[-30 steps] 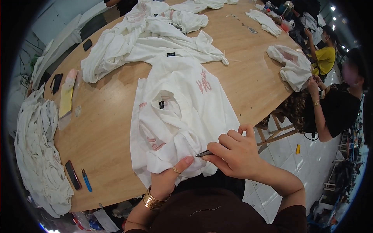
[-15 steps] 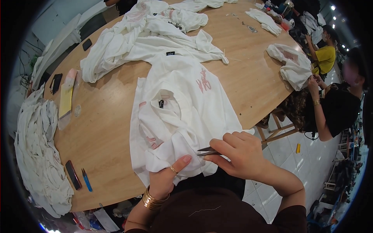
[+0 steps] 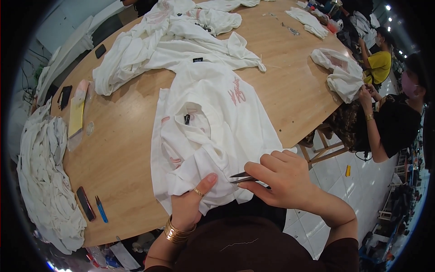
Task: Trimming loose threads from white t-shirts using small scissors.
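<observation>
A white shirt (image 3: 253,124) with pink lettering lies on the table in front of me, its near part bunched up toward my body. My left hand (image 3: 192,201) grips a fold of it, thumb on top and the other fingers hidden under the cloth. Gold rings and bangles circle that finger and wrist. In my right hand (image 3: 283,179) is a pair of thread snips (image 3: 239,175). Their two pointed blades stand apart and point left, just over the cloth beside my left thumb. Whether they touch a thread cannot be seen.
More white shirts (image 3: 136,56) are heaped beyond, and a stack (image 3: 43,181) hangs over the left edge. A phone (image 3: 86,204) and blue tweezers (image 3: 101,209) lie at the near left. On the right, a seated person (image 3: 394,122) handles another white garment (image 3: 337,75).
My left hand has shifted slightly up and left with the fabric, and the fold now covers more of the pink print. The snips stay almost where they were.
</observation>
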`<state>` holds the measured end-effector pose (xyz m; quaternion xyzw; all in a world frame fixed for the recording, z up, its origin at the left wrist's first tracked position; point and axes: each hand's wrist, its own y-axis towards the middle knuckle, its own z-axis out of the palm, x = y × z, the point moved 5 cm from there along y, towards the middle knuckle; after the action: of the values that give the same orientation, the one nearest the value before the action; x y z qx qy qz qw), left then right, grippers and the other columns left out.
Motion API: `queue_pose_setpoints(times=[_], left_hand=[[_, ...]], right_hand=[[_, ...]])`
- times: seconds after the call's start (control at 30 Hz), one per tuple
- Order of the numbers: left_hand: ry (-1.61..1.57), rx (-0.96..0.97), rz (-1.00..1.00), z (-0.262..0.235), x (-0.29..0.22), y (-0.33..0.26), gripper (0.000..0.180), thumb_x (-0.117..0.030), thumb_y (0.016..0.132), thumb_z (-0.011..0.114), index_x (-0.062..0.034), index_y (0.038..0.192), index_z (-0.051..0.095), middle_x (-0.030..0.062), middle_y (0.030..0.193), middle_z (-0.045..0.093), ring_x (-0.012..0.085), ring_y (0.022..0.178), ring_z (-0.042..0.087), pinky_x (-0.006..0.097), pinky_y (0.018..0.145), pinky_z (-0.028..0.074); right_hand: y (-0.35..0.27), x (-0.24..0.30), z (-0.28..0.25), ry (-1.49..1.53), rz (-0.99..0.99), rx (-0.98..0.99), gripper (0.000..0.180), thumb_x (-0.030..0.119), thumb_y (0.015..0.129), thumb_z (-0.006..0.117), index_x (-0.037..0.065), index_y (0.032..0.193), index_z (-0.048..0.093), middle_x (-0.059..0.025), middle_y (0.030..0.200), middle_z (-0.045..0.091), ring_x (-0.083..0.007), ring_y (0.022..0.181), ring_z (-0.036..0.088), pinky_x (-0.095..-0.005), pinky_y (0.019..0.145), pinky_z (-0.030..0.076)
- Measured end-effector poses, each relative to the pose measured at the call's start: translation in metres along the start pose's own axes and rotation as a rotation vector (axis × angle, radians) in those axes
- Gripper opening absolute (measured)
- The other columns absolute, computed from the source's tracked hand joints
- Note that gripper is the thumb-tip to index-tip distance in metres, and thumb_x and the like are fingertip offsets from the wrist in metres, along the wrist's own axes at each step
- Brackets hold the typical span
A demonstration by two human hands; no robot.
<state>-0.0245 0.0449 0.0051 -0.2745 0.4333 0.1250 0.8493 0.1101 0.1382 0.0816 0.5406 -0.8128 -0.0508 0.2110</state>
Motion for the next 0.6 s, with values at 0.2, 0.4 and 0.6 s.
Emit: queue_pose_setpoints(times=[0.2, 0.4, 0.6], left_hand=[[0.002, 0.008, -0.004, -0.0006, 0.0013, 0.0005, 0.043, 0.0, 0.074, 0.066, 0.004, 0.114, 0.05, 0.009, 0.106, 0.057, 0.0173, 0.096, 0.055, 0.029, 0.084, 0.044], [0.027, 0.009, -0.002, -0.0009, 0.0002, 0.0005, 0.043, 0.0, 0.074, 0.066, 0.0044, 0.114, 0.05, 0.0091, 0.107, 0.056, 0.0171, 0.096, 0.054, 0.029, 0.083, 0.044], [0.068, 0.026, 0.051, -0.0009, -0.0001, -0.0001, 0.043, 0.0, 0.075, 0.066, 0.0049, 0.114, 0.049, 0.0097, 0.107, 0.056, 0.0175, 0.097, 0.054, 0.029, 0.084, 0.044]], right_hand=[[0.0022, 0.0033, -0.0017, -0.043, -0.036, 0.032, 0.02, 0.028, 0.072, 0.067, 0.014, 0.077, 0.054, 0.0015, 0.058, 0.04, -0.0135, 0.052, 0.046, -0.0265, 0.047, 0.034], [0.0032, 0.005, -0.0036, -0.071, -0.044, 0.051, 0.021, 0.028, 0.071, 0.067, 0.014, 0.077, 0.053, 0.0018, 0.059, 0.04, -0.0129, 0.052, 0.046, -0.0261, 0.047, 0.033], [0.0038, 0.0068, -0.0053, -0.084, -0.059, 0.068, 0.02, 0.027, 0.071, 0.067, 0.014, 0.078, 0.052, 0.0018, 0.059, 0.041, -0.0131, 0.053, 0.046, -0.0266, 0.048, 0.033]])
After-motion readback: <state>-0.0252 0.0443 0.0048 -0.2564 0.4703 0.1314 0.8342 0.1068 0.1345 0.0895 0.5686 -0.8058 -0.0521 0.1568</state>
